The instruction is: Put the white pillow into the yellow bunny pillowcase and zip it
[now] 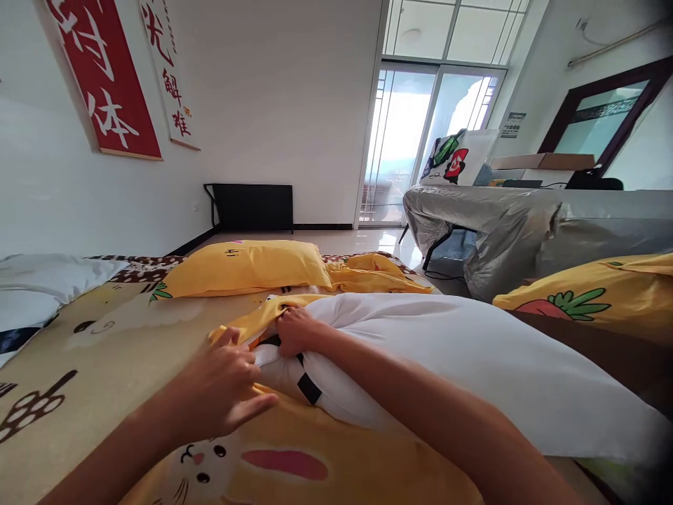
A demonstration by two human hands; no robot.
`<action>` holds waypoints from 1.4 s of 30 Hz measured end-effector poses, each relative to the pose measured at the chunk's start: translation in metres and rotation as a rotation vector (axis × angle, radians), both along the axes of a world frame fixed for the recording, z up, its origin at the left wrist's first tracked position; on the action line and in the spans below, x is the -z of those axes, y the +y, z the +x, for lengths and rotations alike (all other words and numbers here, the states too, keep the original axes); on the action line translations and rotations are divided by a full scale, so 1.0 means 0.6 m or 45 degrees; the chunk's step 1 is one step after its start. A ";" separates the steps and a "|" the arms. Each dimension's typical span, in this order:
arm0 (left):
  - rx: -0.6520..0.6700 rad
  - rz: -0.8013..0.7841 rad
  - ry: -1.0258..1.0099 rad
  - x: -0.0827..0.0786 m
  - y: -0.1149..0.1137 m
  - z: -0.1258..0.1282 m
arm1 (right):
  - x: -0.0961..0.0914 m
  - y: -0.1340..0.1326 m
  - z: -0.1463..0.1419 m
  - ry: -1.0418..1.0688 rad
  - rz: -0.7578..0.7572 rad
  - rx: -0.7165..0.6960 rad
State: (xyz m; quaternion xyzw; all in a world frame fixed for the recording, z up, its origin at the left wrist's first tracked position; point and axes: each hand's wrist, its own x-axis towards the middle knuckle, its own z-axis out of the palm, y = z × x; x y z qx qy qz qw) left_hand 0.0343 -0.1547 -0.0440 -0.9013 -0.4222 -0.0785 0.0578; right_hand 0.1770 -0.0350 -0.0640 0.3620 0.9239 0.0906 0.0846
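Note:
A plump white pillow [446, 365] lies across the right of the bed, its near-left end reaching into the mouth of a yellow pillowcase [247, 324]. My right hand [297, 330] is closed on the pillow's end at that mouth, beside black patches on the white cloth. At the left edge of the opening, my left hand [226, 382] has its fingers curled on the pillowcase cloth, while the thumb sticks out to the right. Part of the left fingertips is hidden. Yellow cloth with a rabbit print [273, 463] spreads below both hands.
A filled yellow pillow [247, 268] and crumpled yellow cloth [378, 273] lie at the bed's far side. White bedding [31, 280] sits left. Another yellow carrot-print piece [594, 294] is at right. Beyond stands a plastic-covered table [473, 210] with boxes and a bag.

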 end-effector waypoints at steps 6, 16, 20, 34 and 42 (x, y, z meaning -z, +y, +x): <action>0.089 0.029 -0.055 -0.041 0.034 0.012 | 0.001 -0.059 0.018 0.178 0.158 -0.113; 0.213 -0.193 -0.260 -0.024 0.032 0.083 | -0.004 -0.008 0.056 0.203 -0.041 -0.204; 0.099 -0.272 -0.071 -0.001 0.036 0.063 | -0.034 -0.007 0.115 0.409 -0.164 -0.157; 0.198 -0.364 0.104 -0.005 0.014 0.090 | 0.081 -0.207 0.283 0.381 1.006 -0.403; 0.086 -0.327 -0.196 -0.024 -0.030 0.195 | -0.026 -0.103 0.223 0.600 0.202 -0.292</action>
